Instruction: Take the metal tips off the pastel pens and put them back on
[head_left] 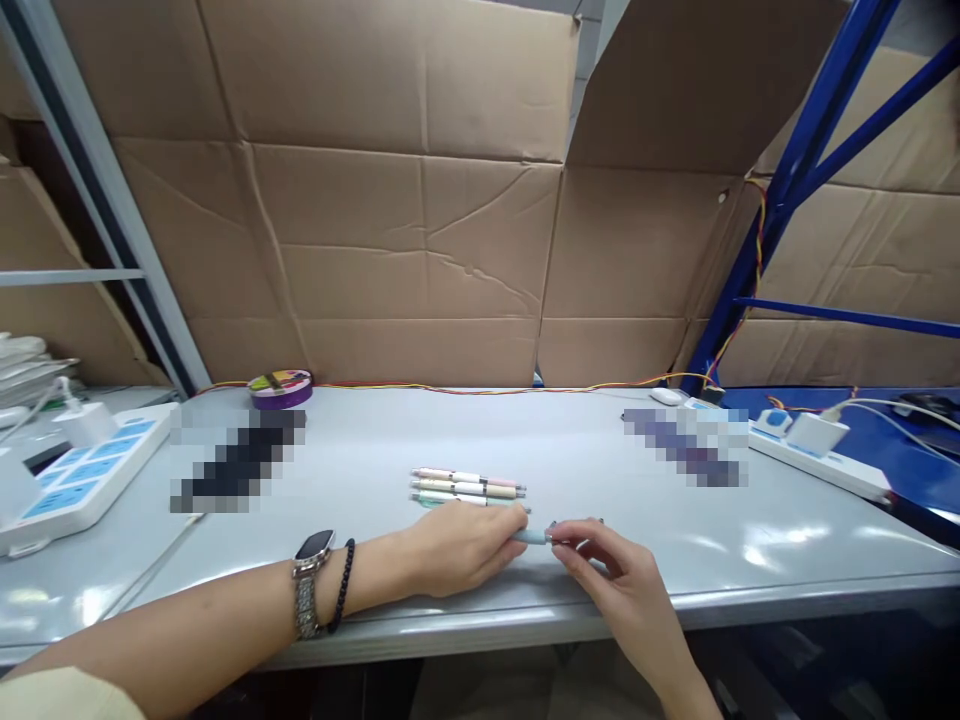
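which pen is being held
The light blue pen, held in the left hand with the right hand at its end; the other three pens lie side by side on the table.

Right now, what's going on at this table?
A person's left hand holds a light-blue pen above the table, near its front edge, while the right hand pinches at the pen's end; the detail there is too small to tell. Three more pens lie side by side just beyond, the nearest partly hidden by the left hand.
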